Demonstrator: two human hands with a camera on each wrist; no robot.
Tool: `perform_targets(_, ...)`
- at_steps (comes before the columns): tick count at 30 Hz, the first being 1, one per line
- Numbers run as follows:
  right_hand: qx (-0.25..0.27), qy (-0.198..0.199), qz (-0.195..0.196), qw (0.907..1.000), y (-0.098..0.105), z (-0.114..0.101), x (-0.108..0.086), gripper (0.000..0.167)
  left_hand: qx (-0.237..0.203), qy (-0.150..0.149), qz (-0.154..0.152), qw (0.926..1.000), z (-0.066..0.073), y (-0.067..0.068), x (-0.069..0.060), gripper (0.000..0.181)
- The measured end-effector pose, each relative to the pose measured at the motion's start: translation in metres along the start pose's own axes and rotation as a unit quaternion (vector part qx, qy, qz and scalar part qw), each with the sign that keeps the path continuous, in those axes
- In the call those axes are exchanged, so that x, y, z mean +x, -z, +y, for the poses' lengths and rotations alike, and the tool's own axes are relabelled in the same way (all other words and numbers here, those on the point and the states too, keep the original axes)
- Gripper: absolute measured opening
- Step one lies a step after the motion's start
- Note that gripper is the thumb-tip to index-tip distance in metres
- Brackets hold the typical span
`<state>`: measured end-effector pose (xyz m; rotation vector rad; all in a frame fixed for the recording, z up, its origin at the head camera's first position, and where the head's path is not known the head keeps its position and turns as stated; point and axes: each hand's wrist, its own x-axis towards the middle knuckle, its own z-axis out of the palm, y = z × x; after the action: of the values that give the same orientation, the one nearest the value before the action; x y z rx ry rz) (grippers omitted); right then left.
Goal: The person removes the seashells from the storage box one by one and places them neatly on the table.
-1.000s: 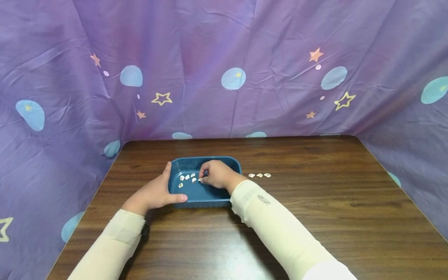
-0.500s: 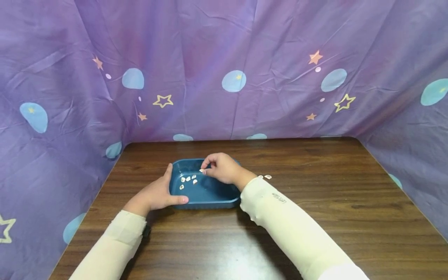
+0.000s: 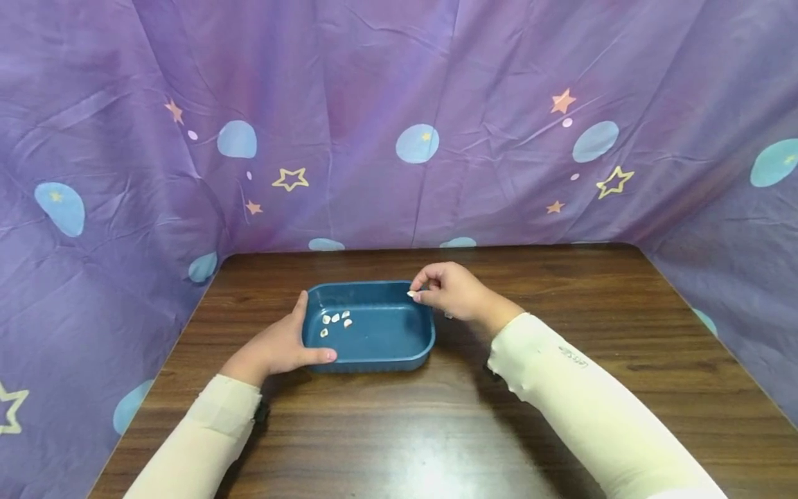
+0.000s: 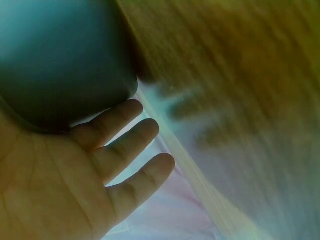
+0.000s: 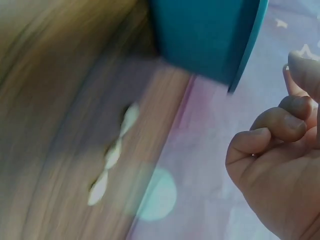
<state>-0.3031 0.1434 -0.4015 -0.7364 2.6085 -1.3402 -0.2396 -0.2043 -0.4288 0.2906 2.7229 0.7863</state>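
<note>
A blue rectangular basin stands on the wooden table. Several small white seashells lie inside it, toward the left. My left hand rests against the basin's left end, thumb along the near rim and index finger up the left side. In the left wrist view, its other fingers are extended beside the basin wall. Just above the far right corner of the rim, my right hand pinches a small white seashell between thumb and index finger. Three seashells lie in a row on the table, mostly hidden behind that hand in the head view.
The brown wooden table runs back to a purple curtain with stars and blue shapes. The curtain also hangs along both sides.
My right hand has lifted from inside the basin and moved right to its far right rim, still pinching the seashell. The left hand stays at the basin's left end.
</note>
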Motion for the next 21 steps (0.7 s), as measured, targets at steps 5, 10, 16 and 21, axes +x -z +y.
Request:
perform_targets(5,-0.037,-0.007,0.003,0.9993,0.019,0.016,-0.017,0.006,-0.001,0.004,0.000,1.0000,0.000,0.001,-0.001,0.144)
perform_targets(10,-0.093,-0.021,-0.006,0.9954,0.028,0.032,-0.027,0.003,-0.001,0.008,-0.004,1.0000,0.000,0.000,-0.001,0.143)
perform_targets(16,-0.117,-0.043,-0.041,0.9913,0.025,0.046,-0.034,0.005,-0.003,0.008,-0.005,0.9999,-0.002,-0.001,0.001,0.143)
perform_targets(21,-0.139,-0.042,-0.059,0.9876,0.019,0.053,-0.035,0.008,-0.008,0.007,-0.002,0.9999,-0.004,-0.001,0.001,0.143)
